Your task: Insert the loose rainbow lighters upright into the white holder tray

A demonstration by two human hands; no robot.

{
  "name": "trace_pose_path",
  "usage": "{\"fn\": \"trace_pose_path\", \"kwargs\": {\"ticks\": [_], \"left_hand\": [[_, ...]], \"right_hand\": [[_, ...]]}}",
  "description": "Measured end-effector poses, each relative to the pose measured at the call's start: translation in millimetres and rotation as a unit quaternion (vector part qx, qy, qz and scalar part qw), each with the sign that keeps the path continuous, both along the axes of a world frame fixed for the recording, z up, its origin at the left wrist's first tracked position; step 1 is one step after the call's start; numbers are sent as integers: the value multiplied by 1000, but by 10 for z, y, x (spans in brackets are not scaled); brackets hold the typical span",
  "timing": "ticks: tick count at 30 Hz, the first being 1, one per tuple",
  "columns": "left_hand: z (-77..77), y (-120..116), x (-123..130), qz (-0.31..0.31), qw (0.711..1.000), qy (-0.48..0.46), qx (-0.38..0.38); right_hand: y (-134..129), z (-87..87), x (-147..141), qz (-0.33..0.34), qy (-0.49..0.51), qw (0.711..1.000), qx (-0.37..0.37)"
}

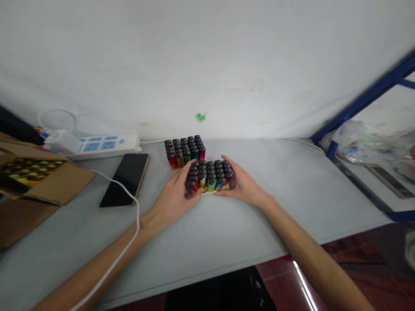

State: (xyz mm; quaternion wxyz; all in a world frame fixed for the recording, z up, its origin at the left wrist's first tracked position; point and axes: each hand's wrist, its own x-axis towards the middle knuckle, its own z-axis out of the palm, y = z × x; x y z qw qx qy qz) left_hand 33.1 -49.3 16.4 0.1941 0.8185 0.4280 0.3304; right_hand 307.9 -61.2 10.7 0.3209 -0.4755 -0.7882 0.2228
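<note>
A block of several upright lighters with black tops and coloured bodies stands on the grey table between my hands. My left hand is wrapped round its left end, and my right hand grips its right end. Just behind and to the left, a second block of lighters stands near the wall, close to my left fingertips. The bottoms of the held lighters are partly hidden by my fingers.
A dark phone lies left of my left hand, before a white power strip. An open cardboard box holds more lighters at far left. A white cable crosses over my left forearm. A blue frame stands at right.
</note>
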Motion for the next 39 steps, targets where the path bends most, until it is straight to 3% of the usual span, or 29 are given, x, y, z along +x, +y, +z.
{"fn": "trace_pose_path", "kwargs": {"ticks": [12, 22, 27, 30, 34, 37, 39], "left_hand": [[31, 27, -139, -65, 997, 22, 31], [15, 35, -204, -48, 998, 30, 17], [52, 37, -176, -66, 996, 35, 54], [180, 2, -203, -31, 990, 47, 130], [369, 56, -302, 99, 958, 58, 264], [447, 264, -389, 157, 944, 70, 280], [478, 448, -424, 139, 953, 93, 253]], "right_hand": [[-59, -29, 17, 21, 22, 999, 16], [-56, -3, 20, 15, 39, 999, -7], [-30, 34, 98, 29, 30, 998, -40], [-18, 70, 165, 22, 31, 998, -54], [8, 115, 282, 3, 19, 997, -81], [37, 126, 385, -11, 24, 996, -85], [58, 115, 450, -23, 26, 996, -82]]}}
